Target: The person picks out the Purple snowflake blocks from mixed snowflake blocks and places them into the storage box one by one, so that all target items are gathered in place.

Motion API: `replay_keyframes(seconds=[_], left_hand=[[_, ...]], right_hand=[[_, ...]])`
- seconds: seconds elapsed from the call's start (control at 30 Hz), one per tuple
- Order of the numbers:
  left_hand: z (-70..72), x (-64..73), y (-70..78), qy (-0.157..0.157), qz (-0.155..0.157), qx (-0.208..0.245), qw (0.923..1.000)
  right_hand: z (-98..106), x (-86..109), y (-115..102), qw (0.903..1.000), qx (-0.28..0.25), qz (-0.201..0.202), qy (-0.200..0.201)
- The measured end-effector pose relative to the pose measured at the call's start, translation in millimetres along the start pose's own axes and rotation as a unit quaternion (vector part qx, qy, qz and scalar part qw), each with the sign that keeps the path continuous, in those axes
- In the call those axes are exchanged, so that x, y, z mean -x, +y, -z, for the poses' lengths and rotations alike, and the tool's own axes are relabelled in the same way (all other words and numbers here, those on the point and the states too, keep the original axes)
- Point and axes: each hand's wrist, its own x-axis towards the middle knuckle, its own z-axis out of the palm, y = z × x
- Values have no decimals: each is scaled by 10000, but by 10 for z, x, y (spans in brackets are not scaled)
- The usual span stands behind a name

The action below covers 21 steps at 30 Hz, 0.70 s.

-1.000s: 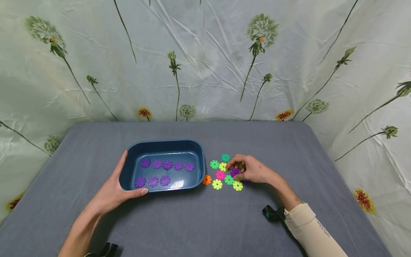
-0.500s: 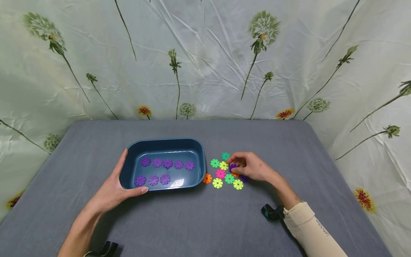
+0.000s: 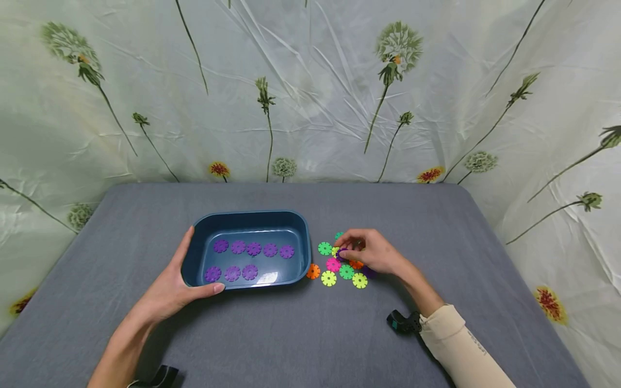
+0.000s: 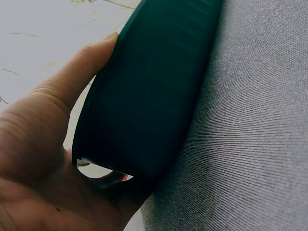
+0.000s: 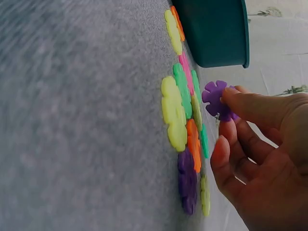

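Observation:
My left hand (image 3: 167,285) grips the left end of a dark blue rectangular tray (image 3: 252,214), with the thumb on its near rim and the other fingers round the far left side. Several purple flower-shaped discs lie flat in two rows inside the tray. Between thumb and fingertips my right hand (image 3: 375,252) pinches another purple notched disc (image 5: 216,98), lifted off the table. Beneath and around that hand lie loose discs, among them a pink disc (image 3: 333,264), a green disc (image 3: 324,248) and a yellow disc (image 3: 359,280). The hand partly covers some of them.
An orange disc (image 3: 313,271) lies close to the tray's right end. A dark purple disc (image 5: 187,183) rests on the table below the right hand. Grey cloth covers the table (image 3: 301,345), and a dandelion-print curtain (image 3: 320,108) hangs behind it.
My right hand has picked up the purple disc and moved it slightly left, uncovering an orange disc. The left hand and tray have stayed in place.

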Motion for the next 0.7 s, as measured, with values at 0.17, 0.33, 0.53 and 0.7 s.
replay_keyframes(seconds=[0.17,0.33,0.53,0.7], left_hand=[[-6,1,-1,-4,40,6,10000],[-12,-3,-3,-13,52,-18,10000],[-11,-9,-4,-18,80,-36,10000],[-11,-14,-7,-5,93,-23,10000]], right_hand=[[-1,-30,-29,9997,-229,48,98],[0,-64,-70,9977,-611,196,208],[-19,-110,-154,9955,-879,232,277],[-46,-149,-210,9936,-1058,229,310]])
